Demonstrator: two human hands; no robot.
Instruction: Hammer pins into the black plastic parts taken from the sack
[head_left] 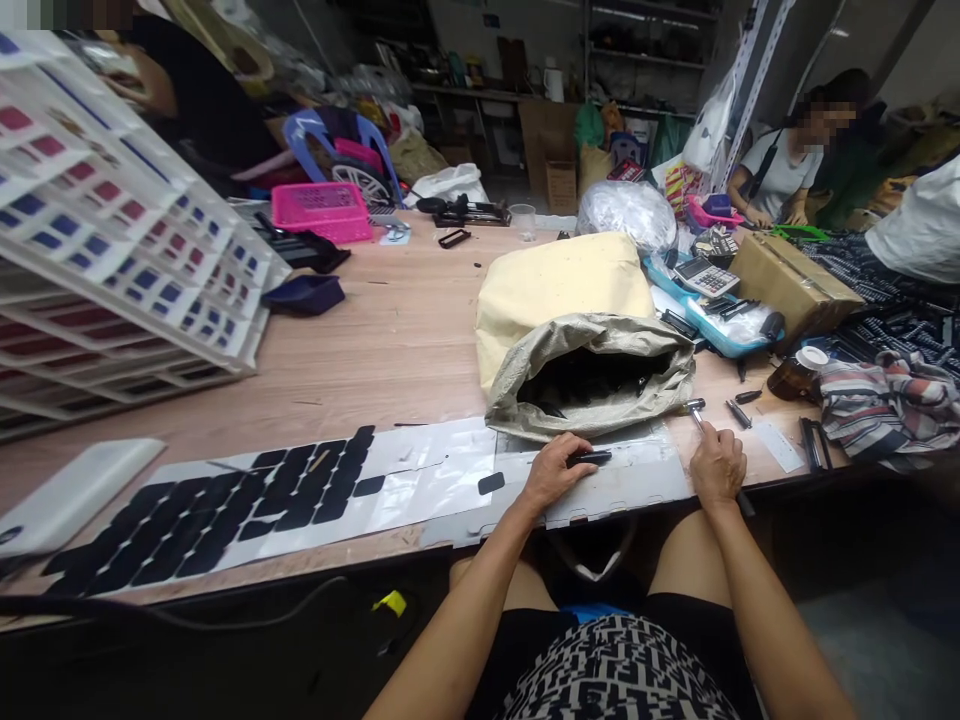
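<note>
My left hand (pixel 553 472) rests at the front of the table, its fingers closed on a small black oblong piece (pixel 595 457) that lies over a pale board (pixel 637 482). To its right, my right hand (pixel 718 467) is wrapped round a small hammer (pixel 697 410). The hammer's metal head points away from me and its dark handle end sticks out below the hand. Just beyond both hands lies a sack (pixel 517 390) with its mouth towards me and dark pieces inside. A single black rounded patch (pixel 491 484) sits left of my left hand.
Rows of black patches (pixel 225 510) on white sheets cover the front left. A white plastic basket (pixel 240 345) leans at the left. At the right are a calculator (pixel 707 276), a cardboard box (pixel 795 285), a brown jar (pixel 796 375) and striped cloth (pixel 892 405). Other people sit nearby.
</note>
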